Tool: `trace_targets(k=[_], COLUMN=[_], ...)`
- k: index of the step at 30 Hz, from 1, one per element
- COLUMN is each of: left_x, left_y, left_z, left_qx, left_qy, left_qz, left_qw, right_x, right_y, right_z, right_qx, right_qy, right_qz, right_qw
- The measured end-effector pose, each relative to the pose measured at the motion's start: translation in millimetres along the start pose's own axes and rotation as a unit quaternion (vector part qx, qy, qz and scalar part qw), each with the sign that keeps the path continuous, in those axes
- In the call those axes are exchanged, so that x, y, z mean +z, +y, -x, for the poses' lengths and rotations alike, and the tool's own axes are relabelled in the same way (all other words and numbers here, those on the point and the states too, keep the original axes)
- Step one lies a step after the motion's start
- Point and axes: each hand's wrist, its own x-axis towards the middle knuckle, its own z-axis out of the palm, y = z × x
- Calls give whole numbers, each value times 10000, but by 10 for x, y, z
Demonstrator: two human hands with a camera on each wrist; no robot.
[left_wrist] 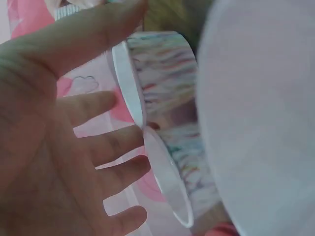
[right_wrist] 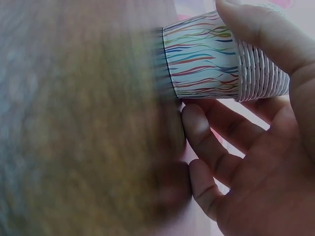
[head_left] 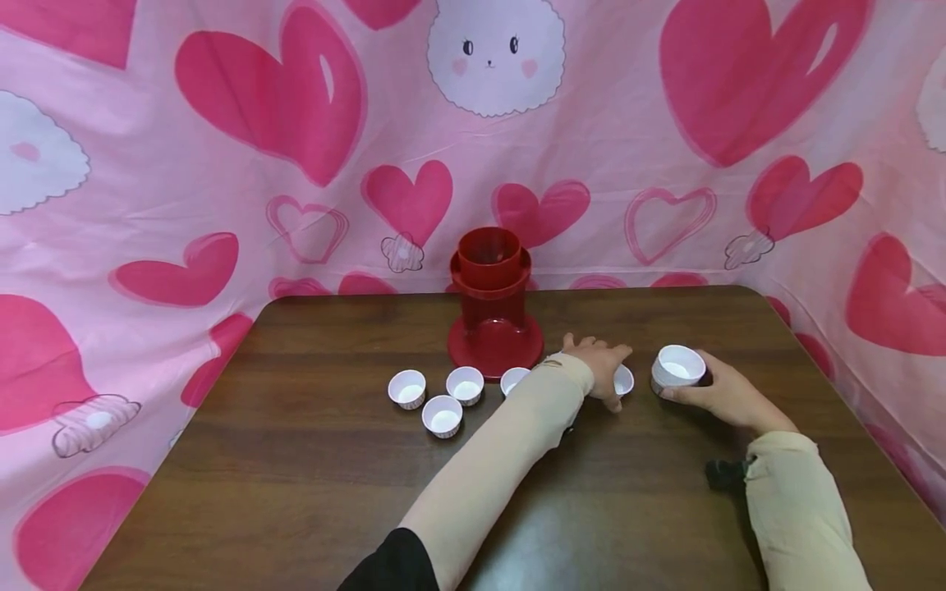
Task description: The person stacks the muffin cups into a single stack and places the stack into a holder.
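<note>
The left hand (head_left: 597, 368), spread, is just beside a cup (head_left: 625, 380) near the red stand (head_left: 493, 343), while the right hand (head_left: 727, 396), farther right, pinches a stack (head_left: 671, 379) of cups.

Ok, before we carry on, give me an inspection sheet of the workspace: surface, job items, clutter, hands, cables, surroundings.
Surface: brown wood-grain table.
Job items: small white cups standing mouth up, some partly hidden by the left arm; a nested cup stack with coloured wavy lines.
Clutter: red stand behind the cups; its purpose is unclear.
Hands: left hand open by the cups, contact unclear; right hand gripping the stack.
Cables: nothing seen.
Surroundings: pink heart-print cloth behind and at both sides.
</note>
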Motion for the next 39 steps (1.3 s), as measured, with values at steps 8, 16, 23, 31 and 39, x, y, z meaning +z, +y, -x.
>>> trace_targets(k=[8, 16, 23, 31, 39], left_x=[46, 61, 50, 11, -4], left_y=[-34, -109, -170, -165, -79], left_z=[-1, -80, -123, -139, -184], left_qx=[130, 426, 687, 710, 637], left_qy=[346, 657, 1049, 1478, 1823], left_qz=[-152, 281, 1089, 1925, 2302], left_qw=[9992, 9965, 9861, 9675, 9538], right_x=[3, 11, 12, 7, 5], right_y=[-22, -6, -20, -33, -14], right_z=[0, 4, 10, 10, 2], right_qx=[-58, -52, -167, -135, -177], right_qy=[63, 39, 115, 116, 98], right_qz=[-77, -158, -126, -133, -152], right_qw=[9999, 9999, 9997, 9998, 9997])
